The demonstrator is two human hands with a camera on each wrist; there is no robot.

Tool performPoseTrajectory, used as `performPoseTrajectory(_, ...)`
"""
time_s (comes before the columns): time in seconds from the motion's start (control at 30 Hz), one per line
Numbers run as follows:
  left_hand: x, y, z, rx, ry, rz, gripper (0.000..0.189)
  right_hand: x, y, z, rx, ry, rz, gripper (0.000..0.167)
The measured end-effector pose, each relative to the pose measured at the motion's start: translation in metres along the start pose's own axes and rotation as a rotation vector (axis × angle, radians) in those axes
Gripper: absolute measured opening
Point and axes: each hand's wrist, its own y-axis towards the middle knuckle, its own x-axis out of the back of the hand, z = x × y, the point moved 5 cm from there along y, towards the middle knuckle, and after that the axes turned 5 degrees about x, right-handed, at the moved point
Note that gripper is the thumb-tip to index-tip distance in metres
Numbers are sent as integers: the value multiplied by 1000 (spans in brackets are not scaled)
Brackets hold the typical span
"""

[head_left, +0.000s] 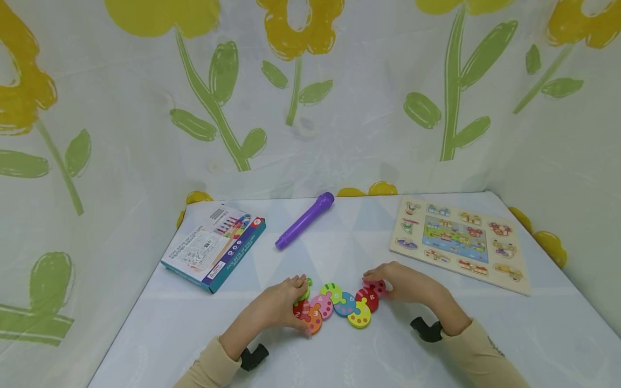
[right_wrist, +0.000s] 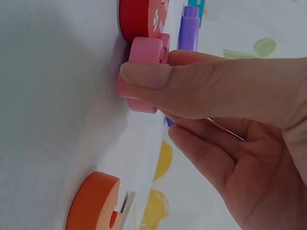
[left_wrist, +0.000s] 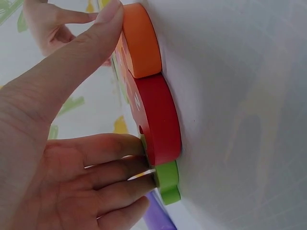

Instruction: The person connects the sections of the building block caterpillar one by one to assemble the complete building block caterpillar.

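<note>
A chain of round, numbered caterpillar puzzle pieces lies on the table, interlocked in a wavy row. My left hand holds the chain's left end. Its thumb presses the edge of the orange piece, and its fingers touch the green end piece, with the red piece between them. At the right end, my right hand pinches a pink piece beside the red piece numbered 8. Another orange piece lies right of this hand, hidden in the head view.
Behind the chain lies a purple microphone-shaped stick. A flat printed box rests at the back left. On the back right is a wooden picture puzzle board. A flower-patterned cloth hangs behind the table.
</note>
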Motion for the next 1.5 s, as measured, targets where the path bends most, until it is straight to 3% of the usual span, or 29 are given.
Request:
performPoseTrajectory(0.53,-2,-2,2,0,-31,2,103,-4,-4,-5,-16,31,1,50)
performPoseTrajectory(0.8,1,-3,7,-43,-53,8,100,5,-25,-11,-3,55,-108,47)
performPoseTrajectory(1.5,4,2,17,-74,-97,18,91,14,-58,-30,-81,-27,-202,48)
